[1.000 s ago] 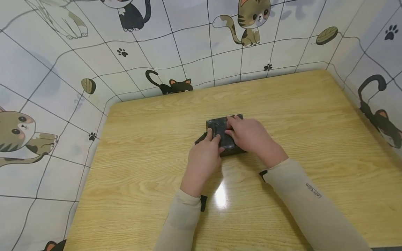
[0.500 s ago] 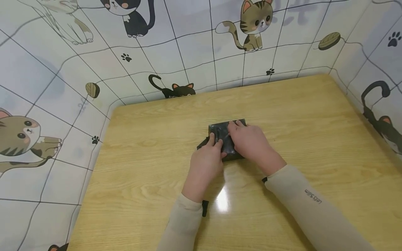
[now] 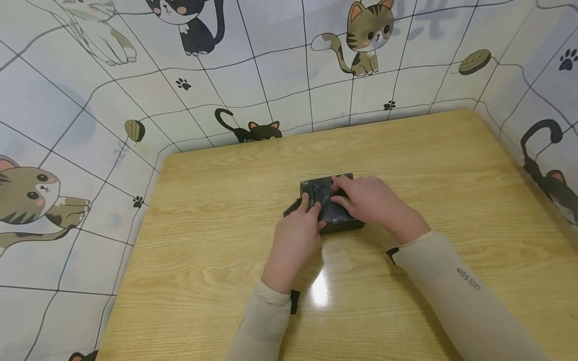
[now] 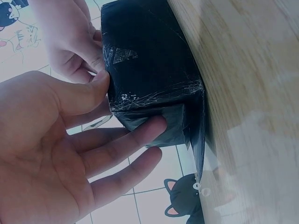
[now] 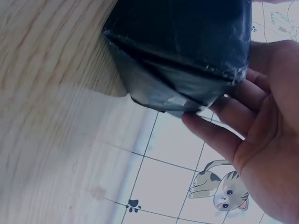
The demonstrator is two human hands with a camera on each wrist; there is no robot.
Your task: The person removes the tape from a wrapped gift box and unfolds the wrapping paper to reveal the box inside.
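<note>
A small box wrapped in shiny black film (image 3: 333, 204) lies on the wooden table, in the middle of the head view. My left hand (image 3: 295, 238) holds its left end: the thumb is at the near top edge, while other fingers lie on top and against the end face. A black flap (image 4: 198, 135) juts from that end, low by the table, in the left wrist view. My right hand (image 3: 372, 198) touches the top near the right end, index finger and thumb apart. Folded film (image 5: 159, 79) covers the right end in the right wrist view, the little finger beside it.
The light wooden tabletop (image 3: 203, 225) extends around the box on all sides. White walls with a grid and cartoon cats (image 3: 280, 70) stand behind it and at both sides. Pale sleeves with black straps cover both forearms.
My right hand has slid a little to the right over the box top, uncovering more of the near right corner. The left hand keeps its place; the head view has tilted slightly.
</note>
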